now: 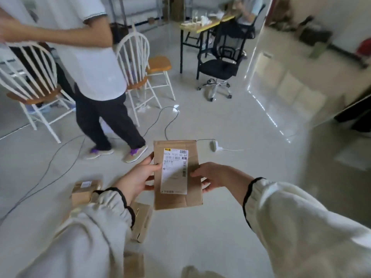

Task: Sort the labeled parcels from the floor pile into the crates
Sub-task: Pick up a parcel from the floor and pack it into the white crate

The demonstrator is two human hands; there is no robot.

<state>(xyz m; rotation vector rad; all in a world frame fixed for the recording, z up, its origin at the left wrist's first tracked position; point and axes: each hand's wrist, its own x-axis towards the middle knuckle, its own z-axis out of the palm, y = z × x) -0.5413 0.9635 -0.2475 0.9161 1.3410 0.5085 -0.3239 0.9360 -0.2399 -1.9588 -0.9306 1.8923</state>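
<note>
I hold a flat brown cardboard parcel [192, 197] in front of me, label side up; its white shipping label [174, 171] faces the camera. My left hand [138, 177] grips the parcel's left edge, thumb on top. My right hand [212, 177] grips the right edge, thumb on the label's side. More brown parcels lie on the floor below my left arm: one with a label [84, 190], one beside my left sleeve [142, 221], another near the bottom edge [133, 264]. No crate is in view.
A person in a white shirt and dark trousers [96, 77] stands close ahead on the left. White wooden chairs [138, 63] stand behind. Cables [60, 155] and a power adapter [213, 145] lie on the floor. A black office chair [222, 63] and a table [202, 25] stand farther back.
</note>
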